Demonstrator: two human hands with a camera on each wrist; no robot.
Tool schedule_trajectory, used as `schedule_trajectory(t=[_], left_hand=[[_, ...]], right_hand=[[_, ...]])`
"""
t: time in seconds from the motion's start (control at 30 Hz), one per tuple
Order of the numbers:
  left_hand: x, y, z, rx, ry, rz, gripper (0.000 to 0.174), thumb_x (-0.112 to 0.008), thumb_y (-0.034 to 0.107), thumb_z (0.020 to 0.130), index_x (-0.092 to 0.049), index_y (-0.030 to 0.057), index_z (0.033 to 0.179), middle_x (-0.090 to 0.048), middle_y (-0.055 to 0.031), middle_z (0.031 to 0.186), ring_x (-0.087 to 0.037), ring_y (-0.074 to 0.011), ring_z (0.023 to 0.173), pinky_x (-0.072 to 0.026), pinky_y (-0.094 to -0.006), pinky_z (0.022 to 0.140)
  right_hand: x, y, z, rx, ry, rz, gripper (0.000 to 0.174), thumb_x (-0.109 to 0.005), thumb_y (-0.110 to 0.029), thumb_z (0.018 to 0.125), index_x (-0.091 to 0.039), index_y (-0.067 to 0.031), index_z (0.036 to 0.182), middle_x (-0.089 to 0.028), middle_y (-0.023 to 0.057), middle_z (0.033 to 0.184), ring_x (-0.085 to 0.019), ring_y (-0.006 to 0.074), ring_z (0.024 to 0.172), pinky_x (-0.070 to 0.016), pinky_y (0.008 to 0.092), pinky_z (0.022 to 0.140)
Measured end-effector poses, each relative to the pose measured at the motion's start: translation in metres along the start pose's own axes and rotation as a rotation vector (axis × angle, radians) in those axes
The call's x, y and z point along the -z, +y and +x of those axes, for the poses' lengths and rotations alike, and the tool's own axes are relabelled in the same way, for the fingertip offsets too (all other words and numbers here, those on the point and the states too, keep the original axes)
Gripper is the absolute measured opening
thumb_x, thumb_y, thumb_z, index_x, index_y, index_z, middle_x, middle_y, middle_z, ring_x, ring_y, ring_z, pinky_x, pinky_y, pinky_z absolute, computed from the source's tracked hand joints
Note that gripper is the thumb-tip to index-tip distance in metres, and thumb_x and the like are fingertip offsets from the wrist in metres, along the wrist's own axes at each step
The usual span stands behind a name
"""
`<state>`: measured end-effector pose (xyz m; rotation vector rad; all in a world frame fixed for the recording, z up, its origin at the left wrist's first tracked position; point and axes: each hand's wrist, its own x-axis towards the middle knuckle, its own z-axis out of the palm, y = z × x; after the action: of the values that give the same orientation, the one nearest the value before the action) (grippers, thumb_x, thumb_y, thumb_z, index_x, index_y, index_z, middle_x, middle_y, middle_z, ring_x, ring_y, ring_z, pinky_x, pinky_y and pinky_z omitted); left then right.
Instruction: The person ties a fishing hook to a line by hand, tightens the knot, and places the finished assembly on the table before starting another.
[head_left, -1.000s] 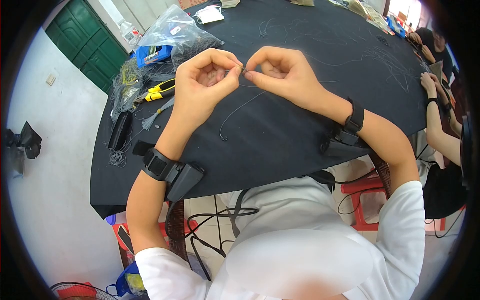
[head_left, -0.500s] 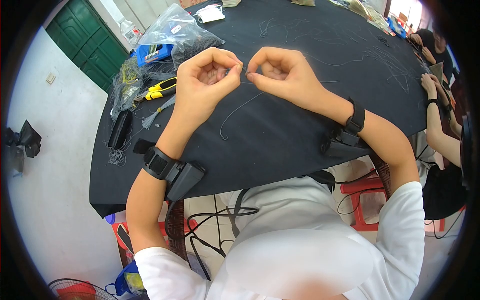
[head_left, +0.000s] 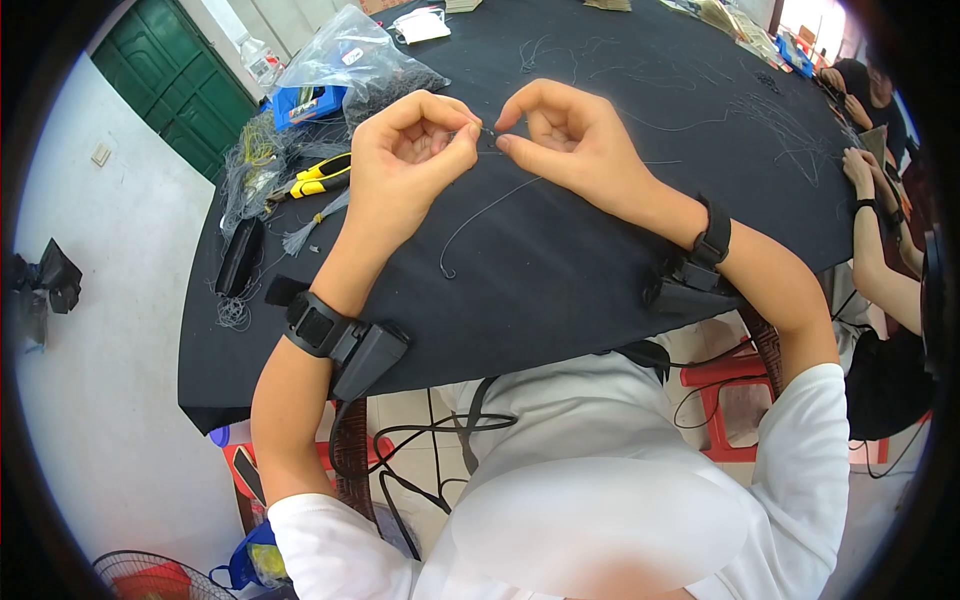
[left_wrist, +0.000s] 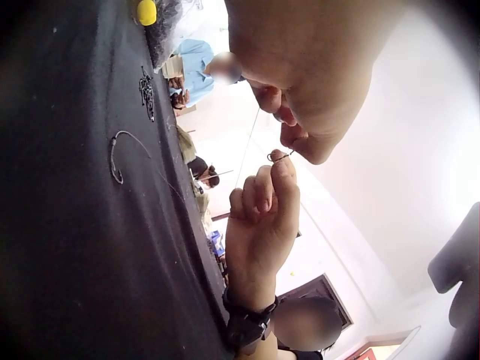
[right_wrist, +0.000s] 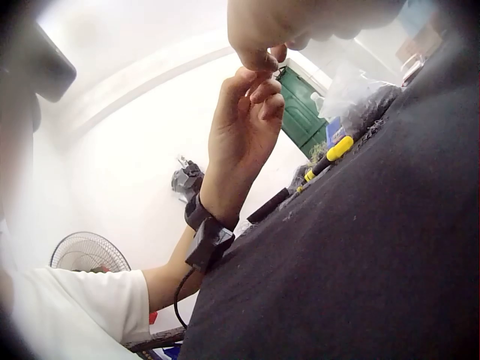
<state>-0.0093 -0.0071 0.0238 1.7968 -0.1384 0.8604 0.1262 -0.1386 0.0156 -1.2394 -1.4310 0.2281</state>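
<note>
Near the middle of the black-covered table, my left hand (head_left: 415, 155) pinches a small dark wire piece (left_wrist: 277, 157) with a looped end. Its other end is hidden by the fingertips. My right hand (head_left: 580, 150) is just to the right, thumb and index slightly parted, their tips close to the piece; its other fingers are loosely curled. In the left wrist view, the loop overlaps the right thumb tip. A thin line (head_left: 660, 162) passes behind the right hand. Below the hands, a fishing hook (head_left: 447, 273) on a curved line lies on the cloth.
At the left lie yellow-black pliers (head_left: 322, 178), a bundle of grey line (head_left: 305, 238), a black case (head_left: 240, 260) and tangled line. Behind them are a clear plastic bag (head_left: 335, 60) and a blue box (head_left: 303, 105). Loose lines (head_left: 790, 130) spread at the right, where other people sit.
My right thumb and index have moved off the small wire piece, opening a gap between their tips, and the hand has risen slightly. My left hand keeps its pinch, shifting slightly up.
</note>
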Motion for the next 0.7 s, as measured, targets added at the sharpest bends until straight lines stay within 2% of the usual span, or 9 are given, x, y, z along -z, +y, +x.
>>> schedule_trajectory(t=[0.03,0.47,0.7], left_hand=[[-0.0014,0.0003,0.0003,-0.004,0.025,-0.016,0.004,-0.061,-0.003,0.076,-0.058,-0.0011,0.078,-0.057,-0.0006,0.083,-0.043,-0.0008,0.066,-0.0348,-0.0153,0.058],[-0.0011,-0.0019,0.0007,-0.008,0.039,-0.007,0.005,-0.062,-0.003,0.076,-0.058,-0.0003,0.077,-0.057,0.0004,0.082,-0.04,-0.0007,0.065,-0.0348,-0.0153,0.058],[0.0003,-0.0035,0.0006,-0.006,0.02,-0.002,0.005,-0.062,-0.003,0.075,-0.059,-0.0003,0.077,-0.057,-0.0002,0.083,-0.04,-0.0007,0.066,-0.0345,-0.0154,0.059]], right_hand=[[0.001,-0.0011,-0.0002,-0.012,-0.009,-0.014,0.012,-0.064,-0.011,0.078,-0.06,-0.0017,0.083,-0.033,-0.0085,0.054,-0.029,-0.0001,0.05,-0.0243,0.019,0.047],[0.0026,-0.001,-0.0019,0.09,-0.028,-0.164,0.011,-0.064,-0.007,0.076,-0.062,-0.005,0.086,-0.032,-0.0083,0.057,-0.026,0.0013,0.052,-0.0208,0.0197,0.048],[-0.0002,-0.0032,-0.0022,0.148,0.052,-0.136,0.01,-0.064,-0.011,0.077,-0.061,-0.004,0.084,-0.033,-0.0058,0.055,-0.029,0.0022,0.05,-0.0252,0.0204,0.046]])
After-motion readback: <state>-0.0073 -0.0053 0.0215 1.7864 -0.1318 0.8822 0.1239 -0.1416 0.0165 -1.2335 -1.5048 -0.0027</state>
